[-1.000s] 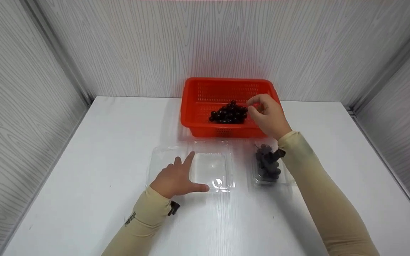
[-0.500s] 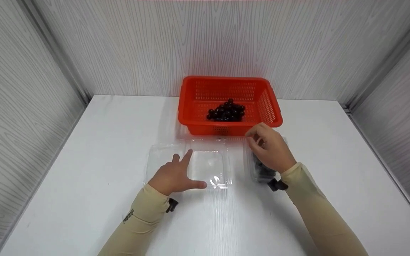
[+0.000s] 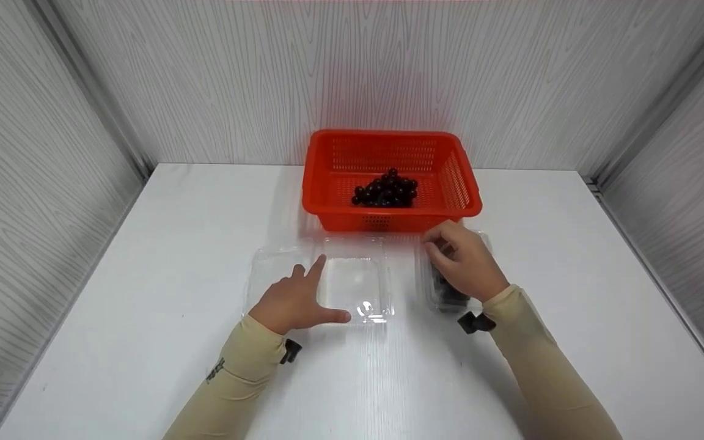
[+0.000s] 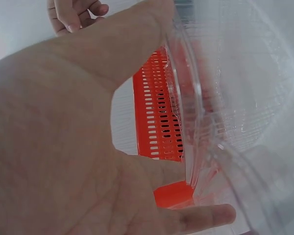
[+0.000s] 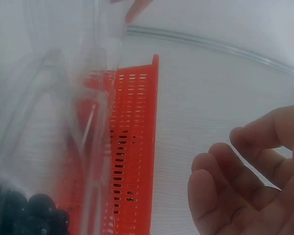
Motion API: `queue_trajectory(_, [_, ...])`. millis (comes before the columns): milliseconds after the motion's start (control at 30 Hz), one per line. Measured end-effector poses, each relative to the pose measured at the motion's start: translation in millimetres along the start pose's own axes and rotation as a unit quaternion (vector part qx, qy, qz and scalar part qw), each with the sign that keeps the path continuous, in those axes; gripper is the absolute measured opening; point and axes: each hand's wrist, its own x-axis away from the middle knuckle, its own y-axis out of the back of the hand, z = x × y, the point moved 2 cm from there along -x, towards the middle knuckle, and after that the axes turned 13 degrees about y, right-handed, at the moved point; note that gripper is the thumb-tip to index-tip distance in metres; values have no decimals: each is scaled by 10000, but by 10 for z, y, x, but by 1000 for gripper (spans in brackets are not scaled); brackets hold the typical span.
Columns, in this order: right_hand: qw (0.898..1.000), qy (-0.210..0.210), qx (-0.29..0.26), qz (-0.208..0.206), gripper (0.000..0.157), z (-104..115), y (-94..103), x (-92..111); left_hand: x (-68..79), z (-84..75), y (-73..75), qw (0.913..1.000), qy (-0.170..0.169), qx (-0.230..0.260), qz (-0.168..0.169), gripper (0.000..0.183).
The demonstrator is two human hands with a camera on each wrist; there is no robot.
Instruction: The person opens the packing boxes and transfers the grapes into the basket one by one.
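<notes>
The left box [image 3: 355,287] looks thin and light, so I think it could slide if my left hand [image 3: 291,302] pushes it sideways. The right box [image 3: 428,298] has dark grapes [image 3: 453,296] in it. If my sleeve [image 3: 541,354] bumps that box, it could tip, and the grapes could roll onto the table [image 3: 113,275]. If my right hand [image 3: 468,263] presses down hard, it could squash them. More grapes [image 3: 387,189] sit in the red basket [image 3: 392,211], just behind both boxes.

My left hand is spread wide, with its fingers out straight. The thumb tip is at the near edge of the left box, and the pointing finger reaches up by the fold between its two halves. It grips nothing. My right hand is over the right box, with its fingers loosely bent. I see gaps between them and nothing held there. I can't tell if its tips touch the box below.
</notes>
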Motion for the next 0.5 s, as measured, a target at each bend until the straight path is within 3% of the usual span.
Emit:
queue_trajectory(233, [9941,-23,1062,224,10,15,38,-21,-7,-13,27,9999,65,-45,-70,121])
queue_trajectory(500, [9898,-257,1193,734,13,-35,17,0,12,-27,11,9998,-72,-26,-187,119])
